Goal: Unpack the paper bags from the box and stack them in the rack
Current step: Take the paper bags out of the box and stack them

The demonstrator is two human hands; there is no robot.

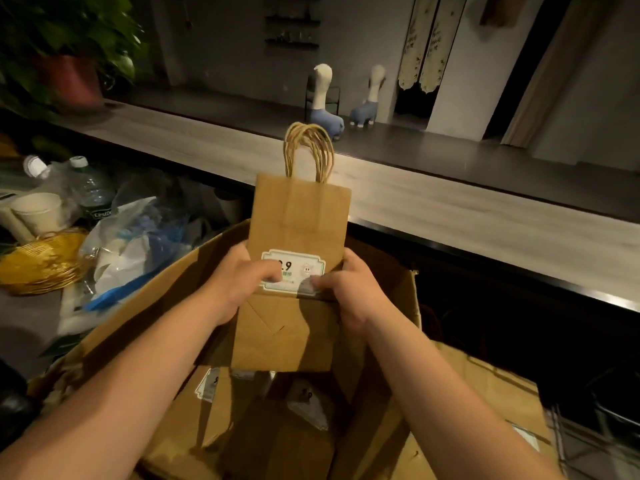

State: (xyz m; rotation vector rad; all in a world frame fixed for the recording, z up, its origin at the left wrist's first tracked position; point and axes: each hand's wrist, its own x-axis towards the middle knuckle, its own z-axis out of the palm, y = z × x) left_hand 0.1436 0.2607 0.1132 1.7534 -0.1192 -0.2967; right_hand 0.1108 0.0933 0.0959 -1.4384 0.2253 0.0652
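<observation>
- Both hands are up over the cardboard box (381,306), holding a flat bundle of paper bags (298,237) clear above its open top: this looks like the unpacking step, mid-lift.
- The left hand (239,282) is clamped on the bundle's left edge, fingers curled onto the white label (294,270); the right hand (346,289) is pinching the right edge, thumb on the label's corner.
- The bundle stands upright, twisted handles (310,150) pointing away from the box toward the long counter (450,209).
- More bags (242,410) lie flat down inside the box, so plenty is left to do.
- Next, I'd judge, the bundle has to be carried over to the rack and squared up before it's set down.
- The rack itself isn't clearly visible; a wire frame (571,445) at the box's right edge is cut off and too dim to call.
- How many bags are in the bundle is hard to tell, and the fingers hide part of the label's print.
</observation>
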